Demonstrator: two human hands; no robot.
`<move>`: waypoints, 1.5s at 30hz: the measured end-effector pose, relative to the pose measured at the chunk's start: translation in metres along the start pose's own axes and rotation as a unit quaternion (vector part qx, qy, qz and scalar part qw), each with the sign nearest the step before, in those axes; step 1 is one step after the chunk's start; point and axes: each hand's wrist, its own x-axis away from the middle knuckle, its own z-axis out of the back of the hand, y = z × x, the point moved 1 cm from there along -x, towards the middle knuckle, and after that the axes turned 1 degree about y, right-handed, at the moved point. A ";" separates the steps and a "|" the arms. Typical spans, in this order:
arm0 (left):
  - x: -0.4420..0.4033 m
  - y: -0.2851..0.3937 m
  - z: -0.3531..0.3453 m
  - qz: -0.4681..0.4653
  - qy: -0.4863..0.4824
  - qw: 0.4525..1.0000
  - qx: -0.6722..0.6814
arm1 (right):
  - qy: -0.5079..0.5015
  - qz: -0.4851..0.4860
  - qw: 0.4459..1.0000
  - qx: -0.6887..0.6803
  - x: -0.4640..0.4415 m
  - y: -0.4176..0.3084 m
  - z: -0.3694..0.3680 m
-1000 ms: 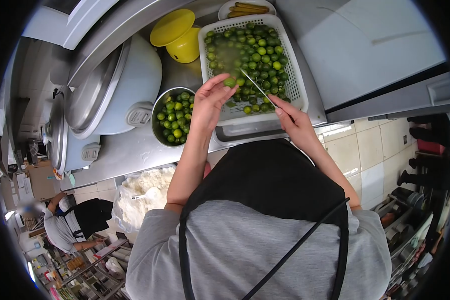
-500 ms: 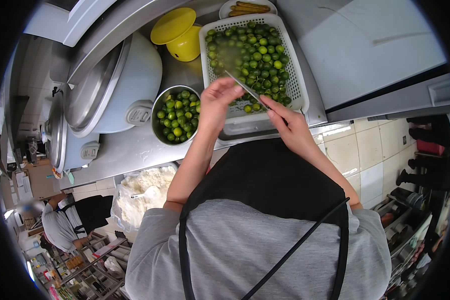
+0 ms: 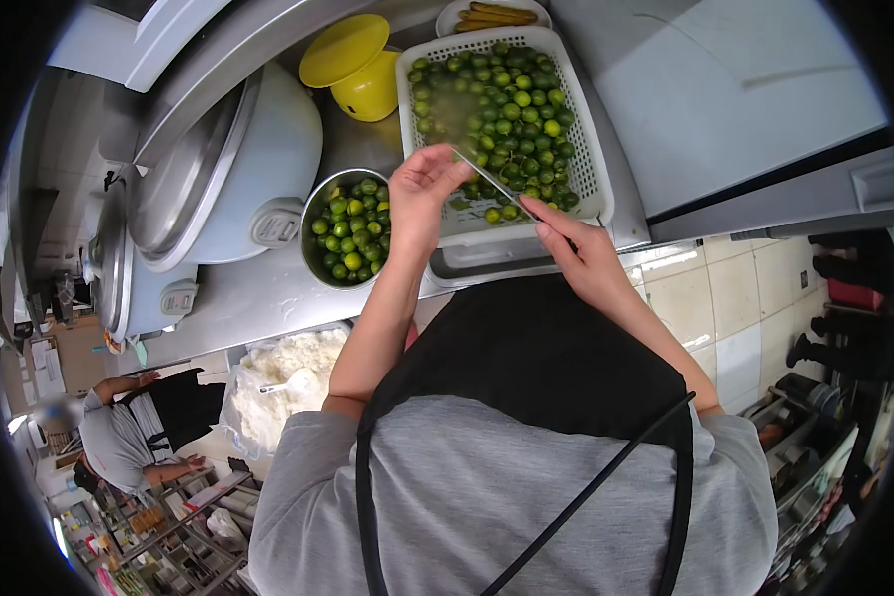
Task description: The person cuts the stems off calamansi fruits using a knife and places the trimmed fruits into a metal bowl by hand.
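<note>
My right hand point(image 3: 578, 248) grips the dark handle of a knife point(image 3: 489, 178), its thin blade pointing up and left over a white perforated basket point(image 3: 605, 189). In the basket lie many small green limes point(image 3: 531, 114), some yellowish. My left hand point(image 3: 422, 194) is at the basket's near left edge, fingers curled and thumb close to the blade tip. Whatever those fingers hold, if anything, is hidden. Left of my left wrist stands a round metal pot point(image 3: 311, 260) filled with more limes point(image 3: 353, 226).
A yellow lidded container point(image 3: 363, 84) and a large pale cooker point(image 3: 283, 139) stand on the steel counter point(image 3: 253, 288). Behind the basket is a plate point(image 3: 449, 18) of brown sticks. Below the counter sits a tub of white grains point(image 3: 268, 397) with a scoop. A co-worker point(image 3: 119, 437) stands at lower left.
My left hand has shifted slightly left and its wrist has turned a little. The knife in my right hand has moved slightly. At lower left, the co-worker's arms have moved.
</note>
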 end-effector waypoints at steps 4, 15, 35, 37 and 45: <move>0.009 -0.003 -0.010 0.031 -0.034 0.998 0.034 | -0.017 -0.044 0.999 -0.005 -0.011 -0.005 -0.001; -0.004 0.024 0.069 0.093 -0.015 0.983 0.161 | -0.049 -0.066 0.996 0.021 -0.001 0.009 0.003; -0.043 -0.068 0.011 0.013 -0.187 0.630 -0.753 | 0.017 -0.073 0.997 0.018 -0.005 0.003 0.021; -0.037 -0.051 0.012 0.025 -0.185 0.716 -0.673 | 0.029 -0.067 0.997 0.017 -0.003 0.008 0.021; -0.006 -0.006 0.015 0.080 -0.096 0.992 -0.010 | 0.024 -0.066 0.997 -0.017 -0.003 0.007 0.020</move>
